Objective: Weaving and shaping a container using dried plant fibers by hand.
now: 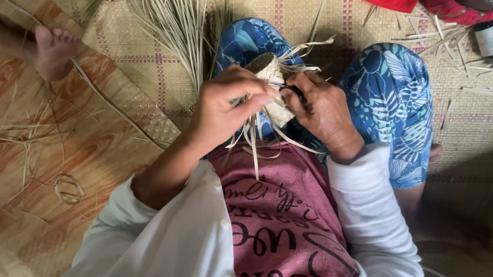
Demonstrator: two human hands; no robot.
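Mid-weave: left hand (225,107) grips the small woven piece (273,82), right hand (320,110) pinches a strip beside it; next tuck needs steady tension.

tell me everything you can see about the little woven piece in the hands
The woven piece is small, pale and straw-coloured, plaited from flat dried leaf strips. Its top looks rounded and tightly woven; loose unwoven strips trail from its lower end toward the lap. It sits over blue patterned trousers, gripped by the left hand and right hand, whose fingers partly hide it.
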